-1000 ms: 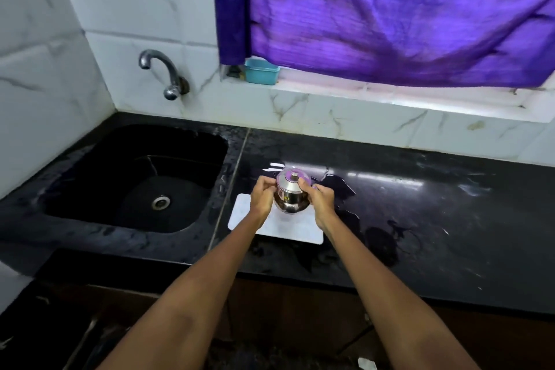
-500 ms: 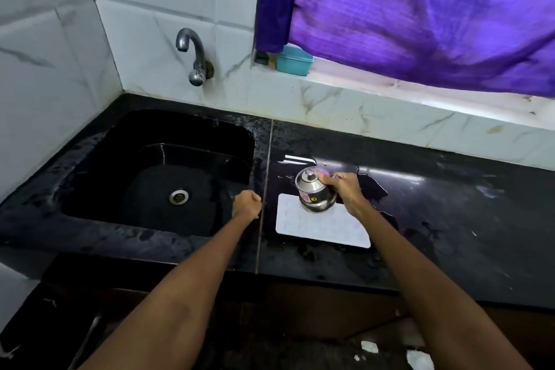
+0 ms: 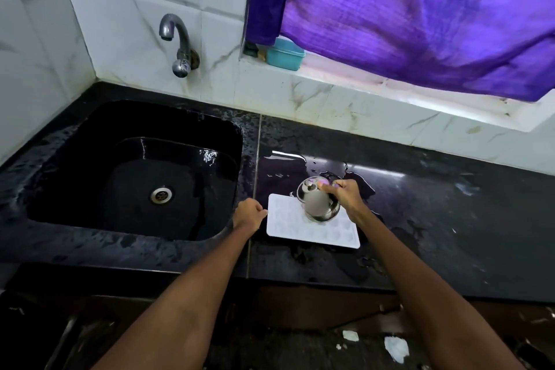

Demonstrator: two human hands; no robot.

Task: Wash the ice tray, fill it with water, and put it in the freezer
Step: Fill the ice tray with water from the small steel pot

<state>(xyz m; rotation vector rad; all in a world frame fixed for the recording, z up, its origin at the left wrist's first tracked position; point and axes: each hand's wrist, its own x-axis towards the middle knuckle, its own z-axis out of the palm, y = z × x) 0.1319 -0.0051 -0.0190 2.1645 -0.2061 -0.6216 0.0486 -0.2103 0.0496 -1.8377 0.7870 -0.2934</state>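
Your right hand (image 3: 345,195) grips a small steel pot (image 3: 316,201), tilted over the white ice tray (image 3: 312,233). The tray lies flat on the wet black counter (image 3: 435,219), just right of the sink (image 3: 135,171). Your left hand (image 3: 249,215) is curled at the tray's left edge; you cannot tell whether it pinches the rim.

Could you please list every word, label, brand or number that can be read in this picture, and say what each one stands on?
No text can be read in this view.
The steel vessel in the right hand: no sticker or mark shows on the side turned to the camera.
The white ice tray, the tap and the teal box on the sill: no lettering shows.
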